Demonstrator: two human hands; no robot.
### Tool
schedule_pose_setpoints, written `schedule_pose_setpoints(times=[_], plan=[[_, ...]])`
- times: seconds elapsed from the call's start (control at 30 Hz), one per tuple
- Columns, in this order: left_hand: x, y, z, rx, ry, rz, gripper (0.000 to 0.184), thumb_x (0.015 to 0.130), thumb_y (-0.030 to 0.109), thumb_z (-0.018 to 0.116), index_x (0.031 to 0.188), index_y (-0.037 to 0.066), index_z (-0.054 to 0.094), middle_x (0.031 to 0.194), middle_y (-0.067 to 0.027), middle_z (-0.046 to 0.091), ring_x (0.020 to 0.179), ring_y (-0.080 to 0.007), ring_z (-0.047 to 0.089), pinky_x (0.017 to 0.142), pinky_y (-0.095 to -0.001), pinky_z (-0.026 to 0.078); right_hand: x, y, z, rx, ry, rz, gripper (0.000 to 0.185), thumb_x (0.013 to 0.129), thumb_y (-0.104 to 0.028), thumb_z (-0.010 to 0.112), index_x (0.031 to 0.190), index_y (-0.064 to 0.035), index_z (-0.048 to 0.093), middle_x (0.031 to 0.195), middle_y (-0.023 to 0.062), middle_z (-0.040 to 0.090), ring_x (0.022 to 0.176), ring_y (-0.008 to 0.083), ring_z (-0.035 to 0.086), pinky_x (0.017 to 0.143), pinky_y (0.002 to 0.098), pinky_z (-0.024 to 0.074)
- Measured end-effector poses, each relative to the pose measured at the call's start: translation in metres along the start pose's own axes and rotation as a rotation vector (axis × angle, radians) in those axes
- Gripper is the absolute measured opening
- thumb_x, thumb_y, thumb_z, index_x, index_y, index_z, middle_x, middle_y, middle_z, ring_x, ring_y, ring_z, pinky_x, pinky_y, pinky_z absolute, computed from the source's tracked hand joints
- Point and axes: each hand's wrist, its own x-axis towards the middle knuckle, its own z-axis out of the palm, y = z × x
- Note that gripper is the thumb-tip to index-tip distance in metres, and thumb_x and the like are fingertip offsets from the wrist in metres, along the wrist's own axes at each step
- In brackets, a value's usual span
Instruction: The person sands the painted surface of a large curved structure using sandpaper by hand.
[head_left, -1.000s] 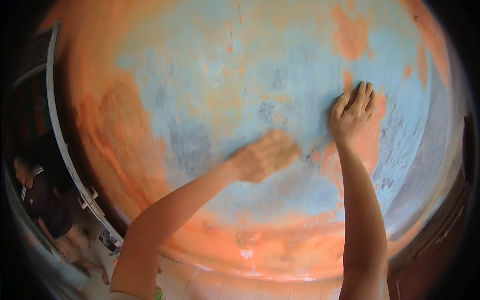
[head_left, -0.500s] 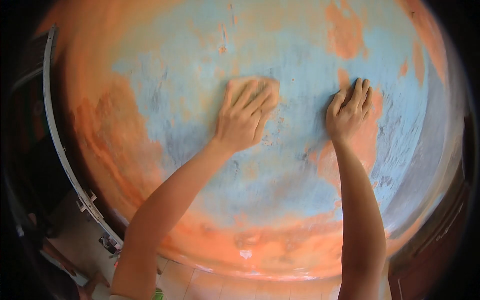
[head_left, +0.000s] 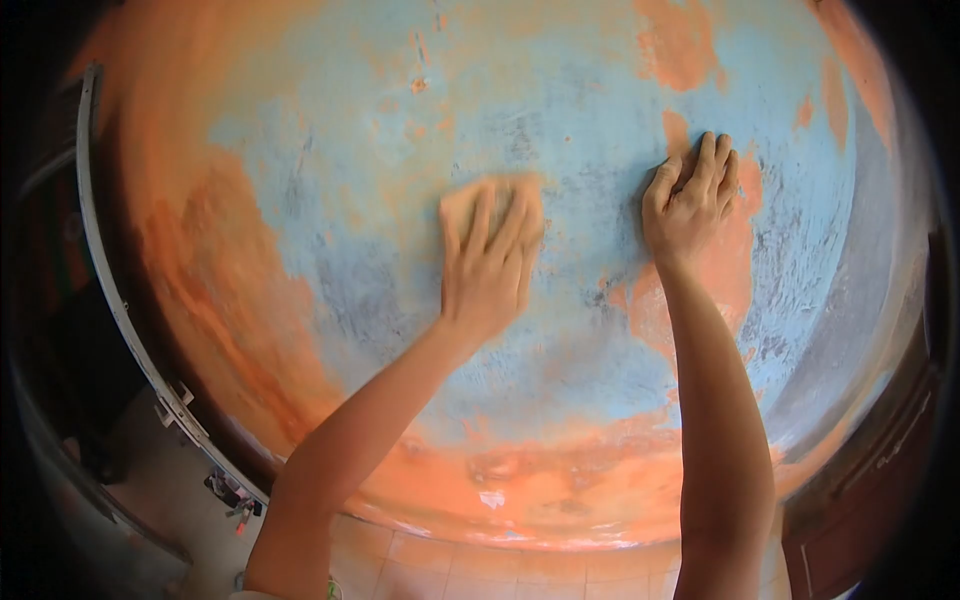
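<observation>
A wall [head_left: 590, 225] with patchy blue, orange and grey paint fills most of the head view. Beneath the fingers of my left hand [head_left: 483, 280] is a tan piece of sandpaper [head_left: 457, 207], pressed flat against the wall and slightly blurred. Its corners stick out past my fingertips; its underside is hidden. To the right, my right hand [head_left: 690, 210] rests directly on the paint with fingers stretched upward and thumb bent. No object shows in it.
On the left runs a pale metal strip [head_left: 110, 270], like a frame edge, with small dark items [head_left: 232, 492] near its lower end. Floor tiles [head_left: 470, 570] show below the wall. A dark reddish-brown piece [head_left: 850, 530] stands at lower right.
My left hand has slid down the wall with the sandpaper and turned more upright. The right hand stays against the wall. The view has shifted slightly.
</observation>
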Motion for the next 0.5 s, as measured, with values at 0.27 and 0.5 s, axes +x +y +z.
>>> schedule_pose_setpoints(times=[0.27,0.5], plan=[[0.025,-0.005,-0.015,0.153,-0.040,0.071,0.026,0.090,0.024,0.061,0.103,0.004,0.072,0.147,-0.0063,0.045,0.136,-0.0413,0.035,0.099,-0.0795,0.018,0.002,-0.003,0.001,-0.006,0.033,-0.011,0.053,0.086,-0.018,0.054,0.133,0.0041,0.048,0.141,0.0252,0.045,0.134,0.0455,0.035,0.110,0.0580,0.0236],[0.001,0.006,-0.009,0.066,-0.057,0.082,0.026,0.090,0.023,0.060,0.084,0.001,0.073,0.144,-0.0077,0.047,0.135,-0.0431,0.035,0.098,-0.0799,0.019,0.001,0.002,0.005,0.004,0.044,-0.009,0.052,0.087,-0.019,0.054,0.133,0.0036,0.048,0.141,0.0245,0.045,0.134,0.0450,0.035,0.109,0.0588,0.0243]])
